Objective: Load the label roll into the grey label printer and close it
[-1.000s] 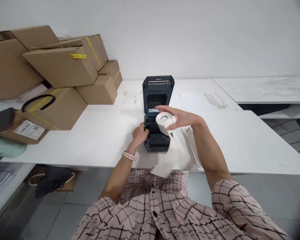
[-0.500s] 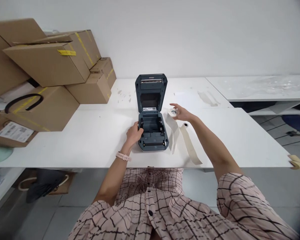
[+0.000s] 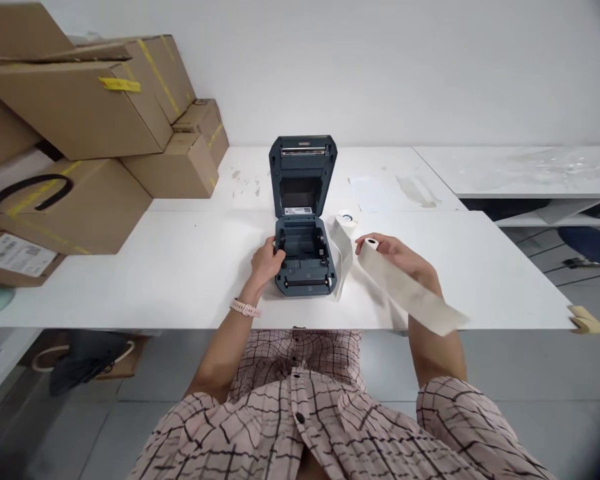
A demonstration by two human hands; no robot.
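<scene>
A dark grey label printer (image 3: 303, 270) stands on the white table with its lid raised and its roll bay bare. My left hand (image 3: 267, 261) grips the printer's left side, thumb over the rim of the base. To the right, my right hand (image 3: 403, 255) has its fingers around a small paper roll (image 3: 411, 291); a long off-white strip hangs from it towards the table's front edge. Another white roll (image 3: 347, 217) sits beside the printer, its loose strip trailing forward along the printer's right side.
Cardboard boxes (image 3: 90, 107) with yellow tape are piled at the left. Flat pale paper pieces (image 3: 417, 192) lie at the back right. Clear plastic film (image 3: 550, 163) rests on the farther table. A brown roll-like piece (image 3: 587, 320) is at the front right corner.
My right hand has left the white roll by the printer and picked up the small paper roll, whose strip now swings to the right. My left hand stays on the printer.
</scene>
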